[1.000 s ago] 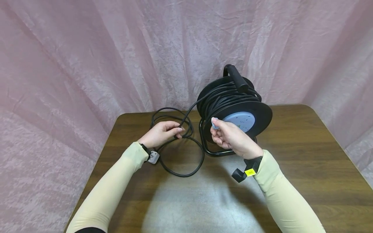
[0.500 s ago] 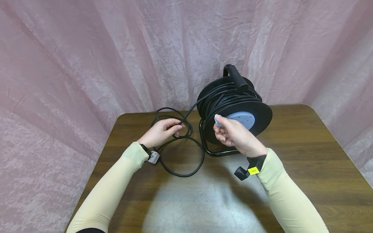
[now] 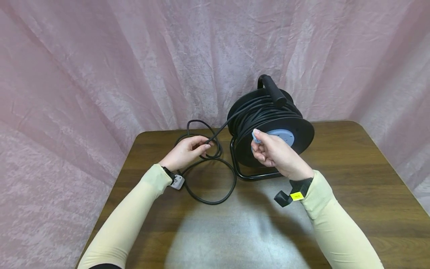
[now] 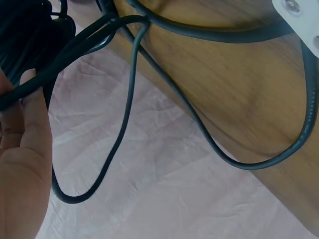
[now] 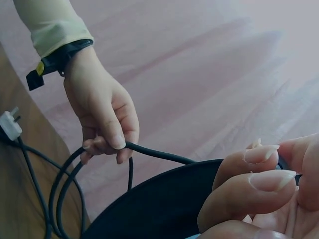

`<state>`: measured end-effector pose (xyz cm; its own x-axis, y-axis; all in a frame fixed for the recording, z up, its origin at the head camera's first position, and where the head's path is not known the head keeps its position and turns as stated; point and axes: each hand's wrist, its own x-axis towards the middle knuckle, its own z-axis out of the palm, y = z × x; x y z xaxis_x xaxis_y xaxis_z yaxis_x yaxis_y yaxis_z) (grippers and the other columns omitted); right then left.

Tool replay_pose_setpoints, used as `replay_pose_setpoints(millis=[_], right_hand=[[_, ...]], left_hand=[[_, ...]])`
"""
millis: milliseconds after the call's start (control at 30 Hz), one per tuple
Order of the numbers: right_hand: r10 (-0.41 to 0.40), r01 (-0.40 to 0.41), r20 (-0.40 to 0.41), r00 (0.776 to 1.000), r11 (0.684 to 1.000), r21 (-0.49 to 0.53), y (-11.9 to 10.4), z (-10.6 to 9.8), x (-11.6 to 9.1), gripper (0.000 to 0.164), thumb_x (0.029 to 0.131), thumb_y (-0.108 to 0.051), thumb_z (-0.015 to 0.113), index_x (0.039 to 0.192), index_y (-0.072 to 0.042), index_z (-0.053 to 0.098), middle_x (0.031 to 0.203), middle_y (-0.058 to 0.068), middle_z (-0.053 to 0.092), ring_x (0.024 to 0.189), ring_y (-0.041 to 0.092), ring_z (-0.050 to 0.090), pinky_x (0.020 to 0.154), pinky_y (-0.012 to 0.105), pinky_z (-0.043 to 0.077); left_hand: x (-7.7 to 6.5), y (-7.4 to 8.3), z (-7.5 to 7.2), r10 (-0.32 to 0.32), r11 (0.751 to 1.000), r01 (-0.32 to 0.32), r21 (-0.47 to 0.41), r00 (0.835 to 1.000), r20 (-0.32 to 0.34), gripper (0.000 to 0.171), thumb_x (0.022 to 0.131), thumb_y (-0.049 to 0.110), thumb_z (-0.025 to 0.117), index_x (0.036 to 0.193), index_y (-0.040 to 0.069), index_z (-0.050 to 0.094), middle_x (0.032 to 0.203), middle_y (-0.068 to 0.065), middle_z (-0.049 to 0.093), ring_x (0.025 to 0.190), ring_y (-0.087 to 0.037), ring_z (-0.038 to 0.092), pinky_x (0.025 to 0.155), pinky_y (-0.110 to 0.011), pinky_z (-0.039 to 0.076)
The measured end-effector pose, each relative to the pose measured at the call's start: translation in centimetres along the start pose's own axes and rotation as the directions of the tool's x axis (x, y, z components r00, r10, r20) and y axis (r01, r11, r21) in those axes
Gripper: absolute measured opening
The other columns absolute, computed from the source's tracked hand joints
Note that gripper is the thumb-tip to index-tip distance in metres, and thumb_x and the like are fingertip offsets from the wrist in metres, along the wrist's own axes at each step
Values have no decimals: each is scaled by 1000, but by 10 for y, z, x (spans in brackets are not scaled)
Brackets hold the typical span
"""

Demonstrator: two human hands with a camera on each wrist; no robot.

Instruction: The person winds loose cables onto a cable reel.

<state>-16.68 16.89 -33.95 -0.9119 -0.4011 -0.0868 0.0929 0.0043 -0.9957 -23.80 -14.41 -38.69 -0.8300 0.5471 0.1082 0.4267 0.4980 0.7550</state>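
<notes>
My left hand point(image 3: 184, 152) pinches a black cable point(image 3: 222, 127) between thumb and fingers, left of a cable reel point(image 3: 304, 129). From there the cable rises taut onto the reel's wound turns. In the right wrist view, the left hand point(image 5: 102, 107) has its thumb and fingertips on the cable. My right hand point(image 3: 277, 153) grips a light blue crank knob point(image 3: 256, 138) in front of the reel's face, thumb on top. It covers part of the pale blue socket disc point(image 3: 285, 135). The knob is mostly hidden by the fingers in the right wrist view.
Loose cable loops point(image 3: 215, 202) lie around the left hand, ending at a white mains plug point(image 3: 178, 182) by the left wrist. The reel stands on a black tube frame point(image 3: 256, 177) near the wooden table's point(image 3: 349, 168) back edge. A pink curtain point(image 3: 168, 67) hangs behind.
My right hand has moved right and slightly up with the crank knob, and the socket disc has turned. Behind my left hand, a cable loop has drawn narrower and higher. The left hand stays nearly still.
</notes>
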Motion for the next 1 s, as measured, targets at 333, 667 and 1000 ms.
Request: replay_pose_setpoints(millis=[333, 667, 1000], right_hand=[[-16, 16, -3, 1000, 1000, -26, -5, -9, -3, 57, 106, -50, 40, 83, 1, 44, 62, 4, 41, 46, 10, 31, 41, 22, 23], [-45, 46, 10, 999, 999, -22, -7, -17, -5, 58, 106, -51, 38, 81, 2, 43, 62, 4, 41, 47, 11, 31, 41, 23, 23], [-66, 66, -3, 998, 998, -14, -9, -21, -7, 56, 107, -48, 40, 82, 2, 44, 62, 5, 42, 48, 12, 32, 41, 25, 23]], left_hand=[[1, 3, -1, 18, 1000, -18, 2, 1000, -26, 19, 101, 38, 58, 109, 23, 68, 88, 5, 68, 86, -17, 67, 80, -34, 52], [-8, 5, -11, -34, 999, 35, 19, 998, -55, 20, 102, 42, 54, 104, 25, 65, 90, -8, 64, 80, -14, 59, 76, -36, 50], [-8, 3, -14, -27, 999, 28, 23, 998, -57, 19, 102, 43, 54, 103, 28, 66, 86, -2, 63, 79, -13, 60, 73, -35, 51]])
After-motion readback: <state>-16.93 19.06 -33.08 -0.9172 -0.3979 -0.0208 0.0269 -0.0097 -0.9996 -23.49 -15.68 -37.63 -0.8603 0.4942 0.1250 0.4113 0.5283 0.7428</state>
